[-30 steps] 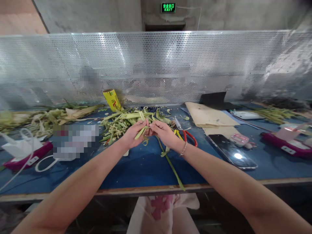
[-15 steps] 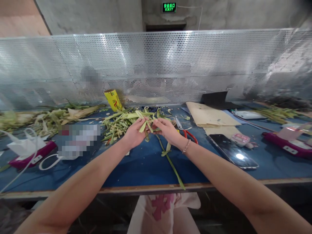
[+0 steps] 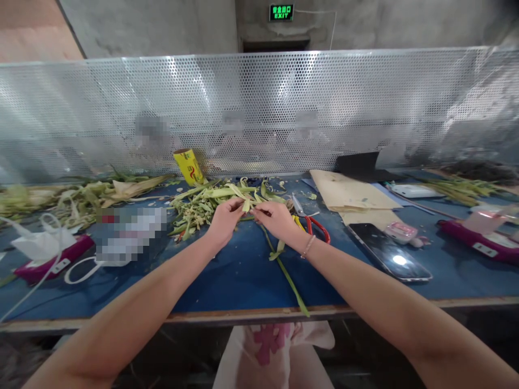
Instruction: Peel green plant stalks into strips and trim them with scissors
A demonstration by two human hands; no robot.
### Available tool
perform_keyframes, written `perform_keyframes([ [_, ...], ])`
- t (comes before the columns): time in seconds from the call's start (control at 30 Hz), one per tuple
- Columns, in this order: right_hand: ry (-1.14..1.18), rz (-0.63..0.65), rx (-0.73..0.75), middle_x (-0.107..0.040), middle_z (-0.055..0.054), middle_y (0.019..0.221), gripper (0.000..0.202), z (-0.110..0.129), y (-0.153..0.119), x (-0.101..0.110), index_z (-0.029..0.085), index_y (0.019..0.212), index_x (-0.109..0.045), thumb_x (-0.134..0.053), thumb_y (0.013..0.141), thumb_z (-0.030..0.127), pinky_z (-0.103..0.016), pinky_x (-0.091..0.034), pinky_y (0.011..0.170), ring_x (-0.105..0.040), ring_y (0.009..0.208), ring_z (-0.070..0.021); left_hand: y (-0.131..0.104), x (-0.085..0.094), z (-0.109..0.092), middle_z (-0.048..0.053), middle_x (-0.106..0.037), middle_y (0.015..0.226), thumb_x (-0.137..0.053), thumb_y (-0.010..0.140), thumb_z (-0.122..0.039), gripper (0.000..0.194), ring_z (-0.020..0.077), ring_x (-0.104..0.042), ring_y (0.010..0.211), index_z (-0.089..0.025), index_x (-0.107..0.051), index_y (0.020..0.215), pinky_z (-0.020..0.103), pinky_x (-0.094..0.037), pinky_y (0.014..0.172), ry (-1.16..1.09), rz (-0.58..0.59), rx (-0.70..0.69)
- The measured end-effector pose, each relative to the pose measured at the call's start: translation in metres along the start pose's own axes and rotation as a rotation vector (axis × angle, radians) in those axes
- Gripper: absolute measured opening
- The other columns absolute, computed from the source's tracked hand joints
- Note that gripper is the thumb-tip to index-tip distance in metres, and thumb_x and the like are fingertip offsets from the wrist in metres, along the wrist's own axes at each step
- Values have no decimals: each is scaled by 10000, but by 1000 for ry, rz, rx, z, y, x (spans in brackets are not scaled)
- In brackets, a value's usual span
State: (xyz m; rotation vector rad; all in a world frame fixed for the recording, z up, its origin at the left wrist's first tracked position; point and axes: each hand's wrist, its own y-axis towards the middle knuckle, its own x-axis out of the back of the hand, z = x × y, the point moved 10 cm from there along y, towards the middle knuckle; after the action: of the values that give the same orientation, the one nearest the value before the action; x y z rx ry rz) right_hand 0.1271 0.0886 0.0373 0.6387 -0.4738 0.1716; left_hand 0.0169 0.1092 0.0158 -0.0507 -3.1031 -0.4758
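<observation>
I look remotely over a blue counter carrying a heap of green plant pieces. I have the left hand and the right hand close together in front of the heap, the fingers of both pinched narrow on a pale green leaf strip, which sits between them above the counter.

Both arms extended forward, hands close together, fingers curled

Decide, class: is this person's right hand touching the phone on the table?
Apart: the head view shows a strip of blue table between the right hand and the phone.
</observation>
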Motion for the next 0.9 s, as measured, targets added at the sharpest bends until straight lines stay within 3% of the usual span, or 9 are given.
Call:
perform_keyframes([
  [0.13, -132, -20, 165, -533, -4, 592, 230, 22, -4, 0, 187, 611, -531, -428, 803, 260, -250, -372, 600, -488, 593, -123, -3, 9, -13, 11, -606, 702, -609, 625, -278, 213, 125, -542, 645, -153, -594, 797, 269, -434, 641, 170, -86, -52],
  [0.23, -180, -31, 267, -528, -18, 656, 198, 30, -6, -1, 193, 662, -541, -418, 810, 238, -261, -378, 645, -490, 656, -135, -6, 6, -30, 6, -587, 721, -570, 643, -196, 106, 126, -545, 686, -166, -560, 743, 261, -429, 658, 326, -82, -155],
  [0.33, -183, -21, 301, -520, -22, 677, 177, 31, -6, -1, 192, 664, -528, -427, 806, 223, -268, -382, 659, -487, 683, -141, -9, 1, -38, -5, -554, 742, -544, 649, -143, 93, 120, -539, 755, -175, -505, 728, 255, -416, 713, 341, -52, -239],
  [0.47, -152, -61, 285, -524, -22, 693, 158, 31, -5, 4, 190, 658, -516, -467, 790, 262, -269, -385, 662, -489, 691, -140, -8, -3, -34, -22, -509, 713, -538, 675, -177, 105, 100, -512, 705, -182, -450, 732, 245, -406, 680, 161, -4, -238],
  [0.7, -97, -109, 157, -538, -18, 668, 201, 16, 0, 12, 186, 619, -529, -426, 791, 195, -248, -381, 633, -501, 674, -126, -9, -14, -12, -46, -472, 609, -562, 635, -129, 168, 52, -426, 498, -173, -444, 746, 196, -342, 489, -341, 90, 69],
  [0.9, -112, -122, 210, -528, -4, 638, 176, 17, 0, 11, 176, 620, -539, -447, 769, 168, -226, -376, 594, -487, 634, -110, -10, -15, -13, -63, -373, 548, -644, 642, -282, 272, 27, -369, 454, -153, -404, 620, 168, -302, 435, -396, 76, 80],
])
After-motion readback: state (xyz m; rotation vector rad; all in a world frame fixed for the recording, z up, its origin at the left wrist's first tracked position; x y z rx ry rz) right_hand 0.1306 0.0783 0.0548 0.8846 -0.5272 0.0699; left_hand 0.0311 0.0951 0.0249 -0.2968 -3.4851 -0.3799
